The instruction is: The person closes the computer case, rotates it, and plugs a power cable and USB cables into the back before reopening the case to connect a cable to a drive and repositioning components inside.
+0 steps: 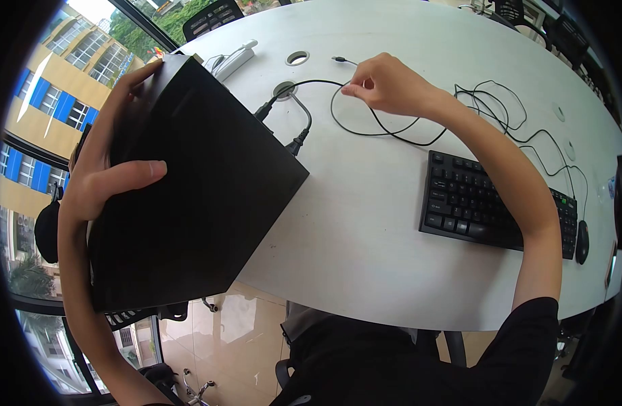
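Hands first: my left hand [111, 179] grips the black box [189, 189] tilted over the counter's [365, 230] left edge, while my right hand [385, 84] pinches the thin black cable [365, 128] near the far edge, plug end pointing left toward the box

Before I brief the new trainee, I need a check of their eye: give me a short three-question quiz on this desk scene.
1. True or false: the left hand holds the black box.
2. What does the right hand pinch? A) mouse B) thin black cable C) keyboard
3. Where does the mouse lie relative to the keyboard?

Key: 1 true; 2 B; 3 at its right end, on the white table.
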Available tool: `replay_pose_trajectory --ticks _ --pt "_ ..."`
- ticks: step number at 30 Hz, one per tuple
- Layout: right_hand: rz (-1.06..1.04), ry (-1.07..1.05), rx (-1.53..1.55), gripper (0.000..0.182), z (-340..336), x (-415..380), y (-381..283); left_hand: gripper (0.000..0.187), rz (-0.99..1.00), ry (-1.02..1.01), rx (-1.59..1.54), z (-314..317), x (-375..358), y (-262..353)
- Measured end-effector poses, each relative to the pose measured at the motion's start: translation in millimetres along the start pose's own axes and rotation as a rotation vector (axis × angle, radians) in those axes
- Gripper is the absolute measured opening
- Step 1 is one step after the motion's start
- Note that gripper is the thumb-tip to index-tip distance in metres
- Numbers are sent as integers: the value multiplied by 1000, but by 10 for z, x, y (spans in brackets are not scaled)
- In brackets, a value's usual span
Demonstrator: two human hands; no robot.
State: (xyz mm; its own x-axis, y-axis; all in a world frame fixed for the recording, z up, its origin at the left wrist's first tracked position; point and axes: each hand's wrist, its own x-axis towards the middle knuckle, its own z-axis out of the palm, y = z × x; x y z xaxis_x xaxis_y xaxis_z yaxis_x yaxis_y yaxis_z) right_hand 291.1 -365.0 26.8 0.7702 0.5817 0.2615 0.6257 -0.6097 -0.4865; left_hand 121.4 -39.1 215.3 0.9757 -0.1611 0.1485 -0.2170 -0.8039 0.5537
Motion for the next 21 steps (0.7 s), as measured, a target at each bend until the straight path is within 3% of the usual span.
replay_pose_trajectory --ticks 2,5,10,14,19,20,21 --pt "-80 -21 -136 29 97 -120 -90 115 1 2 -10 10 -5 -4" --pt "-406 293 -481 28 352 -251 -186 114 21 -6 10 -11 12 -24" --pt "-296 302 -648 12 593 -386 -470 114 2 -14 -11 -7 -8 -10" --pt "-42 -12 -565 7 748 -337 -569 112 17 -36 6 -35 -9 -33" --pt "-10 6 -505 5 880 -172 -223 101 133 -113 132 -188 26 -131" --pt "53 -107 -488 16 848 -129 -208 100 152 -119 191 -235 12 -153" --pt "25 -3 -410 15 922 -180 -153 100 165 -132 255 -238 17 -143"
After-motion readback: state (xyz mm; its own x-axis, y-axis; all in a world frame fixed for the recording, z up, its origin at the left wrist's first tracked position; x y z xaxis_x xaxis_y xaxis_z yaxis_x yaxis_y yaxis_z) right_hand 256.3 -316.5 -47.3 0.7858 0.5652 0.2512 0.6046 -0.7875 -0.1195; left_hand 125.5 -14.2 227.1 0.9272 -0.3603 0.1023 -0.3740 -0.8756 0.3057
